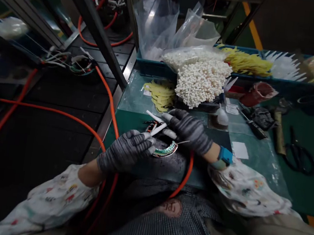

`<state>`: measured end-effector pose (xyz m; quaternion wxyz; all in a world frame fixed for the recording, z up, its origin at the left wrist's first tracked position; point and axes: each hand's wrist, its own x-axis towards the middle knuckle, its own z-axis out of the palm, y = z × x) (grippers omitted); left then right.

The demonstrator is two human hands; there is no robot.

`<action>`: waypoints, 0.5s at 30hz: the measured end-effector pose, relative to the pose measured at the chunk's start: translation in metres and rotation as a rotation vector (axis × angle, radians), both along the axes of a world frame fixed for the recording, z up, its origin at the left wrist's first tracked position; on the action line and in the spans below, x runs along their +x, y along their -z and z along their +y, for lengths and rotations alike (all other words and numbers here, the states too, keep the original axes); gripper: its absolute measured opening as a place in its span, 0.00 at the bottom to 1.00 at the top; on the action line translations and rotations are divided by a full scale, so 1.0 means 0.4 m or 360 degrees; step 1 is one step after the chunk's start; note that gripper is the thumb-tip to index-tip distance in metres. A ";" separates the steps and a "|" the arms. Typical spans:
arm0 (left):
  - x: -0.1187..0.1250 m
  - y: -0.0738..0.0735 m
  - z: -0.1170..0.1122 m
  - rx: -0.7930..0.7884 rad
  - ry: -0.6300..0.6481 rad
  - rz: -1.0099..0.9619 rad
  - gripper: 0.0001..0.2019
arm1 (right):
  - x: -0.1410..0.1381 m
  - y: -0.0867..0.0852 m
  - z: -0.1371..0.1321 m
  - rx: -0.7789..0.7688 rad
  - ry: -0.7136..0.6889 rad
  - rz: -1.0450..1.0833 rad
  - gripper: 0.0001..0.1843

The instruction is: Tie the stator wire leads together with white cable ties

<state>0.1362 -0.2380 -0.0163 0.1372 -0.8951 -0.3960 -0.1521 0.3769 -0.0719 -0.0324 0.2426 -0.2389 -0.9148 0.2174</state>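
Note:
My left hand (129,148), in a grey striped glove, pinches the lower end of a white sleeve-like tube (159,129). My right hand (188,129), gloved the same way, closes its fingers around the tube's upper end. A second white tube (153,116) sticks out to the left by my right fingertips. Beneath both hands sits a round ring-shaped part (167,150) with a green inner edge and coloured wires, partly covered by my fingers. A thin pale wire rises near my right palm. An orange cable (188,171) runs down from beside the ring.
Behind my hands lie a heap of small white pieces (202,81) and flat yellow pieces (160,94). Teal bins (154,69) line the back. At right are a screwdriver (255,127), a hammer (280,133) and black scissors (299,153). Orange cables (56,111) cross the dark rollers at left.

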 end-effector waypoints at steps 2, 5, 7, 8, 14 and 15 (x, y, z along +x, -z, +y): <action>0.000 0.024 -0.005 -0.0021 -0.0006 -0.0023 0.11 | 0.020 -0.045 -0.006 0.0193 0.0175 0.0003 0.19; 0.002 0.051 0.014 -0.0085 0.0021 -0.0042 0.07 | 0.033 -0.108 0.034 0.0444 0.0586 0.0035 0.16; 0.005 0.061 0.031 -0.0080 0.0045 -0.0049 0.05 | 0.022 -0.129 0.075 0.0516 0.0739 0.0021 0.17; 0.008 0.065 0.036 -0.0063 0.0045 -0.0049 0.04 | 0.012 -0.132 0.094 0.0524 0.0768 0.0004 0.17; 0.050 0.081 0.013 -0.0089 -0.0190 -0.0163 0.07 | -0.042 -0.121 0.133 0.0328 0.1024 0.0020 0.06; 0.061 0.084 0.005 -0.0098 -0.0255 -0.0201 0.07 | -0.043 -0.123 0.130 0.0328 0.1014 -0.0034 0.06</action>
